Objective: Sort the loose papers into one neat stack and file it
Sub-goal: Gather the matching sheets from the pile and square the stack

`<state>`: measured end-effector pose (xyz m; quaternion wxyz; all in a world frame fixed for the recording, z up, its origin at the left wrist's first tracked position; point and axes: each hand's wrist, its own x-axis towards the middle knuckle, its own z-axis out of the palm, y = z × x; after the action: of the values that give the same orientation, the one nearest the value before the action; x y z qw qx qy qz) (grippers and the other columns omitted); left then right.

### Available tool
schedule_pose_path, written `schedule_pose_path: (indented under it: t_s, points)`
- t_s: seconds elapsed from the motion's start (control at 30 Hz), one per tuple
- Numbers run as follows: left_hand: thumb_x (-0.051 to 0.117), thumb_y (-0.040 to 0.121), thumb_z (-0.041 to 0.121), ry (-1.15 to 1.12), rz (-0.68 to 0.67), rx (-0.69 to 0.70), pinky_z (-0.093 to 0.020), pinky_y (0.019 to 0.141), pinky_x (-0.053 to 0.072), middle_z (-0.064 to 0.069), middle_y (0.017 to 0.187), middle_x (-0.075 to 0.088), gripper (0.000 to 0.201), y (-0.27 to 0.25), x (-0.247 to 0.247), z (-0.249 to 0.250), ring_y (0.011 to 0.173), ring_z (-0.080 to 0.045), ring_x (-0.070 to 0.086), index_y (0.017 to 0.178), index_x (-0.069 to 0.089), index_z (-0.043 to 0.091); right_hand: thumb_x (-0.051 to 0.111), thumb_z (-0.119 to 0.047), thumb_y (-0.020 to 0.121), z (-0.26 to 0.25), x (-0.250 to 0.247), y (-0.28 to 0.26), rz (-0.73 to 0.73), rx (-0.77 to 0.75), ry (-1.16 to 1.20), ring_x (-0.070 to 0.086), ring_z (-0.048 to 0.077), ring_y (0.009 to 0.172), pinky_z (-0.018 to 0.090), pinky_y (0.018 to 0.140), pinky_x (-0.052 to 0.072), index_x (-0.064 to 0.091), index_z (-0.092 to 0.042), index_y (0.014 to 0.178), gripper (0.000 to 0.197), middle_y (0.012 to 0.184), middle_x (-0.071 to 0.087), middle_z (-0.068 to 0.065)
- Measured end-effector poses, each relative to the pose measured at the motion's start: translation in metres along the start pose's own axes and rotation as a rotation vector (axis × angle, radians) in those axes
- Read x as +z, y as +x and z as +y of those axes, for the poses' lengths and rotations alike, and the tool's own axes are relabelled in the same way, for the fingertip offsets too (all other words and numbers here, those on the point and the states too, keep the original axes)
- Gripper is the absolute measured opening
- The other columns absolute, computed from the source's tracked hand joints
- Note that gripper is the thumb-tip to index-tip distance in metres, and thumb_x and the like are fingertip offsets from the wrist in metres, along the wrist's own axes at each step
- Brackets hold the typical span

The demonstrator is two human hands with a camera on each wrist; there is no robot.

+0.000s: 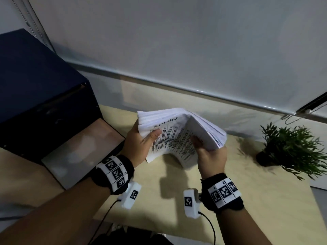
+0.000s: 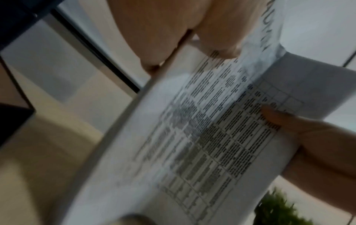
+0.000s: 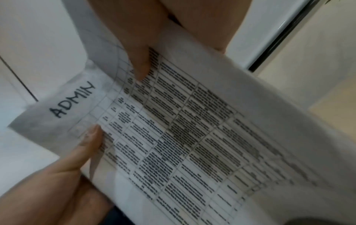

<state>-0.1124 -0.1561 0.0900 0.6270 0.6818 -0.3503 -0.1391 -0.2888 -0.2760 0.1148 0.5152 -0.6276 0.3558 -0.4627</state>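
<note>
A thick stack of white printed papers (image 1: 175,137) is held up above the wooden table, bent into a trough. Its top sheet carries a table of text and the handwritten word ADMIN (image 3: 72,100). My left hand (image 1: 141,144) grips the stack's left edge, thumb on the top sheet. My right hand (image 1: 208,152) grips the right side, thumb pressed on the printed page. In the left wrist view the papers (image 2: 202,144) fill the frame between my left hand (image 2: 173,35) and my right hand (image 2: 308,137). The right wrist view shows the same sheet (image 3: 183,144) with both thumbs on it.
A dark blue box-shaped cabinet (image 1: 40,96) with an open lower shelf (image 1: 79,149) stands at the left on the table (image 1: 177,200). A small potted green plant (image 1: 290,149) sits at the right. A white wall (image 1: 177,41) runs behind.
</note>
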Motion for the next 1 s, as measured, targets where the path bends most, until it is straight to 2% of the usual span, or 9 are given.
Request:
schedule_pose_path:
  t_s: [0.1,0.27,0.4,0.5,0.63,0.73,0.83,0.9,1.0]
  points:
    - [0.07,0.079,0.05,-0.051,-0.004,0.056,-0.023,0.092,0.048,0.003,0.11,0.065,0.06,0.003,-0.002,0.003,0.103,-0.005,0.063,0.117,0.051,0.007,0.083,-0.009,0.069,-0.009,-0.003,-0.001,0.054,-0.041,0.065,0.068,0.007,0.091,0.026,0.087,0.056,0.06,0.001,0.112,0.05,0.104,0.069,0.012]
    - [0.061,0.086,0.041,-0.24,0.089,0.197,-0.025,0.08,0.047,-0.012,0.101,0.056,0.048,0.014,0.004,0.039,0.085,-0.014,0.057,0.12,0.04,0.015,0.064,-0.02,0.088,-0.034,0.004,0.008,0.095,-0.223,0.08,0.064,0.01,0.085,0.027,0.08,0.051,0.064,-0.022,0.099,0.011,0.092,0.068,-0.004]
    - [0.046,0.098,0.017,-0.152,0.181,0.24,-0.021,0.075,0.043,0.002,0.089,0.061,0.013,0.028,0.009,0.053,0.079,-0.013,0.057,0.107,0.056,0.019,0.058,-0.006,0.089,-0.035,0.005,0.017,0.113,-0.217,0.063,0.064,0.001,0.085,0.02,0.081,0.049,0.067,-0.014,0.096,0.014,0.087,0.072,-0.016]
    - [0.046,0.099,0.012,-0.067,0.183,0.22,-0.019,0.079,0.043,0.009,0.089,0.064,0.017,0.036,0.009,0.051,0.086,-0.001,0.059,0.097,0.062,0.013,0.06,-0.014,0.089,-0.038,0.005,0.019,0.113,-0.198,0.072,0.066,0.01,0.092,0.026,0.085,0.052,0.063,-0.012,0.109,0.02,0.093,0.073,-0.012]
    - [0.064,0.085,0.054,-0.331,-0.008,0.166,-0.028,0.085,0.047,-0.007,0.101,0.061,0.057,0.042,0.003,0.037,0.093,-0.016,0.06,0.121,0.045,0.014,0.076,-0.028,0.075,-0.023,-0.003,0.018,0.057,-0.059,0.159,0.063,0.029,0.111,0.043,0.1,0.051,0.044,-0.009,0.132,0.068,0.116,0.065,0.011]
    - [0.081,0.068,0.04,-0.189,-0.1,0.136,-0.014,0.087,0.044,0.004,0.105,0.056,0.076,0.04,-0.001,0.024,0.094,0.001,0.058,0.123,0.039,0.01,0.087,-0.011,0.068,-0.004,-0.004,0.018,-0.004,0.06,0.159,0.063,0.038,0.113,0.054,0.1,0.049,0.049,0.002,0.129,0.073,0.123,0.063,0.023]
    - [0.079,0.07,0.019,-0.191,-0.125,0.003,-0.015,0.085,0.047,0.015,0.096,0.068,0.056,0.041,0.0,0.013,0.089,0.004,0.063,0.116,0.05,0.006,0.083,0.005,0.069,0.002,-0.004,0.02,-0.017,0.086,0.107,0.073,0.019,0.092,0.038,0.087,0.058,0.068,-0.001,0.109,0.044,0.098,0.077,0.005]
    - [0.077,0.072,0.025,-0.169,-0.136,-0.026,-0.015,0.087,0.048,0.02,0.092,0.074,0.039,0.042,0.0,0.011,0.091,0.003,0.067,0.107,0.064,0.011,0.081,0.008,0.068,-0.002,-0.004,0.021,-0.03,0.065,0.061,0.069,-0.002,0.077,0.018,0.076,0.055,0.072,-0.017,0.09,0.034,0.081,0.076,-0.017]
    - [0.082,0.072,0.029,-0.135,-0.116,0.015,-0.016,0.086,0.05,0.013,0.093,0.075,0.04,0.041,-0.003,0.016,0.092,-0.002,0.07,0.102,0.071,0.006,0.08,0.011,0.067,-0.006,-0.008,0.024,-0.021,0.025,0.121,0.067,-0.008,0.071,0.01,0.071,0.052,0.071,-0.016,0.086,0.034,0.075,0.074,-0.023]
